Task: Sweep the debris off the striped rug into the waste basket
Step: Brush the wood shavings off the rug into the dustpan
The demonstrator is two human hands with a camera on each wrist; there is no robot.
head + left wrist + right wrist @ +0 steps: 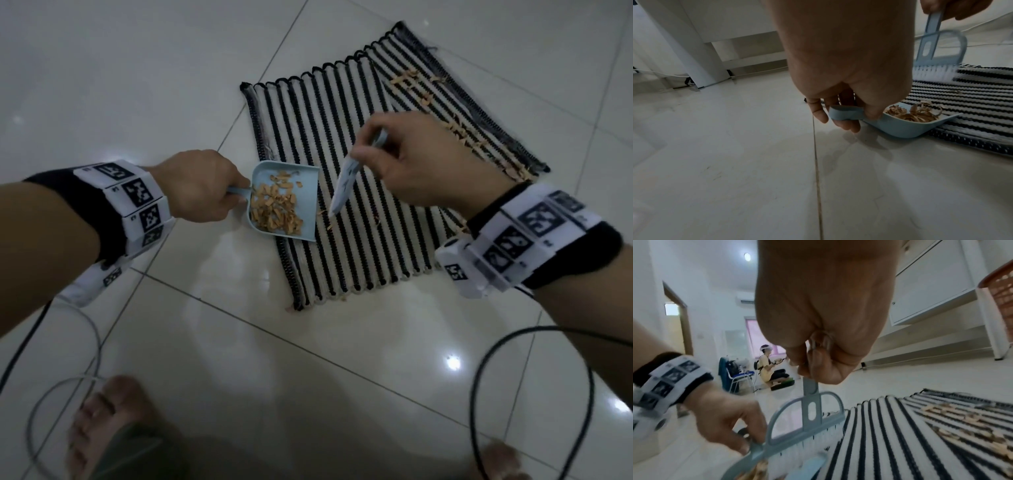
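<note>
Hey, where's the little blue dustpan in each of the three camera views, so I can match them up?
Head: the dustpan lies centre-left, its mouth on the striped rug's left edge, its handle gripped by the left hand.
Left wrist: right of centre, just below the fingers.
Right wrist: only a sliver at the bottom edge, behind the brush.
Shared landmark: the striped rug.

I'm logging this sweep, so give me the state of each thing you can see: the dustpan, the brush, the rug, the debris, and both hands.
dustpan: holds a pile of shavings, front lip on the rug edge.
brush: tilted, bristles down over the rug beside the dustpan.
striped rug: flat on the tile floor, partly swept.
debris: a band remains along the rug's far side.
left hand: grips the dustpan handle.
right hand: grips the brush handle.
</note>
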